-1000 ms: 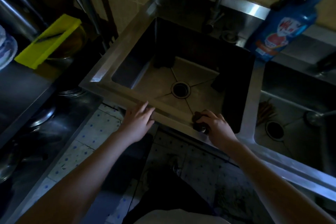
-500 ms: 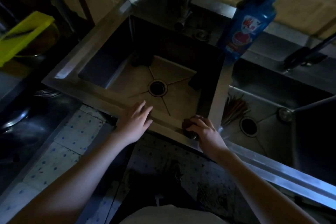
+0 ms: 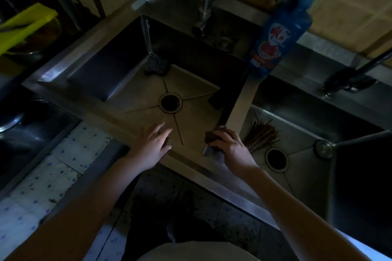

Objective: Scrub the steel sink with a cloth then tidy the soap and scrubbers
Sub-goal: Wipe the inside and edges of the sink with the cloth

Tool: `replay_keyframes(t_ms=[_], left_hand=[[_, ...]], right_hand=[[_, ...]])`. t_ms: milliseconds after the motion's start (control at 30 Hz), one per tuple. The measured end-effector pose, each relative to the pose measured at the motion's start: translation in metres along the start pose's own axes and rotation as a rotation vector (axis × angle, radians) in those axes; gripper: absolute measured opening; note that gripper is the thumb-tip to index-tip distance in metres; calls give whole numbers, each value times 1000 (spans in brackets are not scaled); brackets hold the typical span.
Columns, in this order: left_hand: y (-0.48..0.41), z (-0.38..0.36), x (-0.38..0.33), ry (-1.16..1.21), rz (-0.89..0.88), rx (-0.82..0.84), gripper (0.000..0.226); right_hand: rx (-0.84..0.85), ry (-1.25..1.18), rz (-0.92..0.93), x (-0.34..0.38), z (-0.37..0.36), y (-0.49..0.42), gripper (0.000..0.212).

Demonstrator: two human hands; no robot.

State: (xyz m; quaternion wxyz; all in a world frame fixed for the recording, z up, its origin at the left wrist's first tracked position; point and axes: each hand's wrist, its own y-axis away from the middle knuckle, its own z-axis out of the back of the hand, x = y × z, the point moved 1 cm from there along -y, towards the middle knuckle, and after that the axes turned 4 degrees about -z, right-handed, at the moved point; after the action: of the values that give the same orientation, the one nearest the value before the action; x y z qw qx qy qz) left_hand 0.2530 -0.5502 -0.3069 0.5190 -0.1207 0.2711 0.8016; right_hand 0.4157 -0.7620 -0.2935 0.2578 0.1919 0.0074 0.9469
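Note:
The steel sink [image 3: 89, 82] has a square left basin with a round drain [image 3: 170, 103]. My right hand [image 3: 232, 148] grips a dark cloth [image 3: 212, 136] and presses it on the front rim, at the corner by the divider. My left hand [image 3: 151, 145] rests flat on the front rim with its fingers straight. A dark mesh scrubber [image 3: 157, 65] lies in the basin's far left corner. Another dark pad [image 3: 217, 98] leans at the basin's right wall. A blue soap bottle [image 3: 275, 38] stands on the divider at the back.
A second basin [image 3: 297, 165] on the right holds a bundle of chopsticks [image 3: 262, 135] and its own drain. A tap [image 3: 206, 0] rises behind the left basin. A yellow board [image 3: 23, 26] lies over a pot at the far left. Tiled floor shows below.
My right hand has slid the cloth rightward along the front rim to the divider corner. My left hand stays on the rim. The view has shifted right.

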Motion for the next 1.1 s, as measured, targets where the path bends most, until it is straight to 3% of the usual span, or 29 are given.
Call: replay_keyframes(t_ms=[133, 267, 567, 833, 1100], left_hand=[[-4, -8, -5, -80, 17, -41, 48], [-13, -13, -11, -131, 66, -36, 47], [-29, -7, -20, -206, 48, -107, 49], [-48, -5, -24, -208, 52, -65, 49], [-59, -21, -64, -149, -65, -74, 57]], right_hand=[[-63, -45, -59, -27, 17, -20, 36], [-115, -80, -217, -66, 35, -36, 51], [-44, 63, -212, -108, 51, -93, 53], [-4, -11, -256, -122, 66, -139, 53], [-40, -49, -168, -98, 51, -110, 43]])
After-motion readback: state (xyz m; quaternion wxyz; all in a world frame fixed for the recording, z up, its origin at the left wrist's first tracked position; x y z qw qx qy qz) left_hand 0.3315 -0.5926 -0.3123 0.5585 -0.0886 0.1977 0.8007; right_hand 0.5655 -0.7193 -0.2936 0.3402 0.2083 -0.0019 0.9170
